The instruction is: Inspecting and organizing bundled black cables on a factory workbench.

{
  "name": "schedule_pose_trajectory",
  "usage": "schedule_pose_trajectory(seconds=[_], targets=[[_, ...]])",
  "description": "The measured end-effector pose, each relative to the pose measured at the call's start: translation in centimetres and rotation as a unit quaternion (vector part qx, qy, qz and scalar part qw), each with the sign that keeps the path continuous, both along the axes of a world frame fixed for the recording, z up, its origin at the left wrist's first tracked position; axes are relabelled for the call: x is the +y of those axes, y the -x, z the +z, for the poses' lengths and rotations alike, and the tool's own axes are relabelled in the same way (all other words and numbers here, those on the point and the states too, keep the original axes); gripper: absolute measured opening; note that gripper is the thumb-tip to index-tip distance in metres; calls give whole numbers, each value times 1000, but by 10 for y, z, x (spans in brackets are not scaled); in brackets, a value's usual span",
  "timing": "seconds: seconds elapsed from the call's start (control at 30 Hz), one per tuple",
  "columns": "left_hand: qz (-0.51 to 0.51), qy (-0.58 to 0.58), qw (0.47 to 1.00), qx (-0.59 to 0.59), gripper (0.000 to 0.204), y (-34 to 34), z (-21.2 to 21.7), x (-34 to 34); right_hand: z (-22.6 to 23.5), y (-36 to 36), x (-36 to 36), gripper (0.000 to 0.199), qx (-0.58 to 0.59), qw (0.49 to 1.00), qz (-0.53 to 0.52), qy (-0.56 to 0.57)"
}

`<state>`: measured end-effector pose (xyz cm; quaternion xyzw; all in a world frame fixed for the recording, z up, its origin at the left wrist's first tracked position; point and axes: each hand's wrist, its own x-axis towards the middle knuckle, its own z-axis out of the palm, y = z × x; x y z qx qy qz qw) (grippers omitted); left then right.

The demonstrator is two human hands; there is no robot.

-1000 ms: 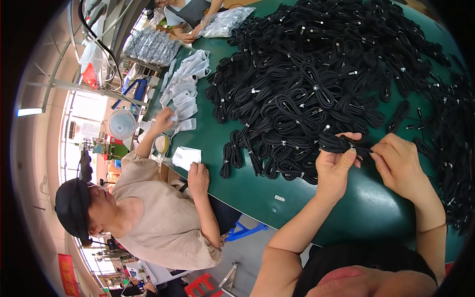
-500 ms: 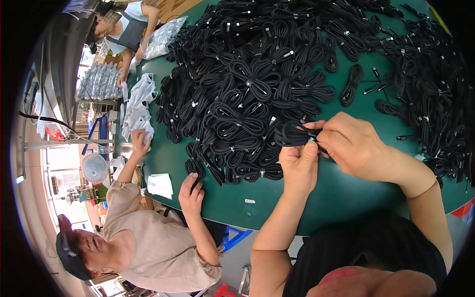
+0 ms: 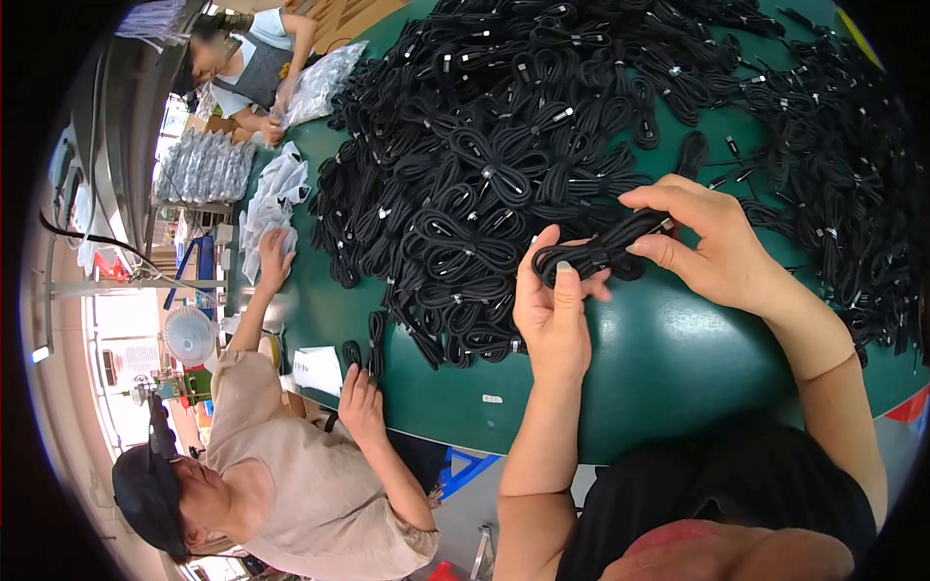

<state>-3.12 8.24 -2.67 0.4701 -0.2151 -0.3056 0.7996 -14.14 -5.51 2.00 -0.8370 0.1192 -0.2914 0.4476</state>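
Note:
A coiled black cable (image 3: 603,250), tied at its middle, is held over the near part of the green table. My left hand (image 3: 554,308) grips its left end, thumb on top and fingers beneath. At the other end, my right hand (image 3: 712,244) has thumb and index finger spread apart, with the coil's tip and a small metal connector between them. Whether the right fingers touch the coil is hard to tell. Beyond both hands lies a large heap of coiled black cables (image 3: 475,174), many with metal plugs showing.
More loose cables (image 3: 823,165) spread over the right side of the green table (image 3: 678,387). At left, a co-worker in beige (image 3: 291,484) reaches toward two cable coils (image 3: 376,341) and white bags (image 3: 274,198). A white paper (image 3: 317,370) lies nearby. Another person (image 3: 262,68) handles clear bags (image 3: 325,82).
My right hand has opened and drawn off the coil's middle, and the coil now shows lengthwise in my left hand. The beige co-worker's near hand moved down-left; two coils lie apart there.

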Motion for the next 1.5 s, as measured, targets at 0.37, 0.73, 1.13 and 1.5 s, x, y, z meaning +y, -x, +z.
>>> schedule_pose_trajectory(seconds=[0.37,0.73,1.13,1.5], targets=[[4,-71,997,33,33,2,-3,-5,-14,-6,-9,32,-62,995,-32,-68],[48,-157,974,-157,33,15,-9,-2,-18,-8,1,31,-62,973,-49,-219],[45,-235,944,-227,30,9,-10,4,-11,-13,4,14,-5,975,-91,-202],[-45,-193,978,-61,31,21,-12,5,-6,3,-3,19,-33,998,-43,30]])
